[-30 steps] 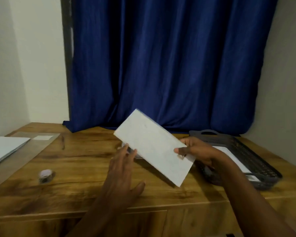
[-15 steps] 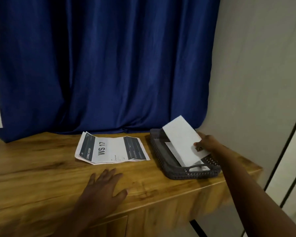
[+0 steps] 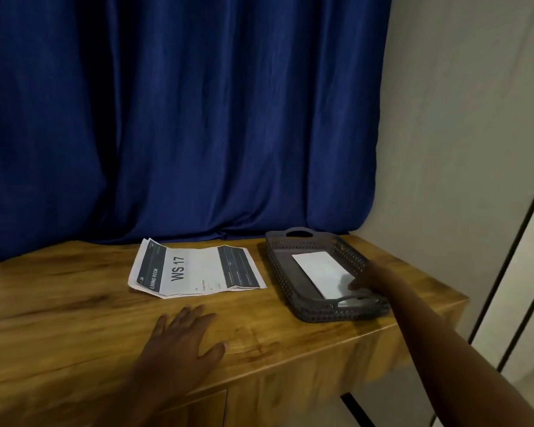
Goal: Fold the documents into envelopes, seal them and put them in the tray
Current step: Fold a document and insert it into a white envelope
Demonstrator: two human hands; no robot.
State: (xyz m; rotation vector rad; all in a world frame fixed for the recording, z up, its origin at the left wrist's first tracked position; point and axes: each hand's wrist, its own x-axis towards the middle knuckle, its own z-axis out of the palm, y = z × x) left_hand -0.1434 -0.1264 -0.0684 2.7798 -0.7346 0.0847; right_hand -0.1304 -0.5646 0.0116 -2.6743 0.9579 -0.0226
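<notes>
A wooden surface (image 3: pixel 74 303) with a warm brown grain ran from the left side of the view to its right end, backed by a deep blue curtain (image 3: pixel 182 118) that hung down to the rear edge.

Near the front edge, left of the middle, the left hand (image 3: pixel 182 337) lay palm down on the wood with its fingers straight and spread, holding nothing.

Behind that hand, toward the rear edge, lay a creased stack of white printed documents (image 3: pixel 195 269) with dark bands and the large letters "WS 17". The sheets were unfolded but kept their fold lines, and the corners of more than one sheet showed at the left end. The left hand and the papers were apart.

Just beside the documents, at the right end of the surface, stood a dark grey perforated plastic tray (image 3: pixel 278 272) with handle cut-outs at its far and near ends. A plain white envelope (image 3: pixel 318 269) lay flat inside it, set at a slant.

The right hand (image 3: pixel 370 278) reached over the tray's right wall, its fingertips resting on the near right corner of the envelope. Whether those fingers pinched the paper or only touched it could not be told.

A pale wall (image 3: pixel 460 118) stood to the right.
</notes>
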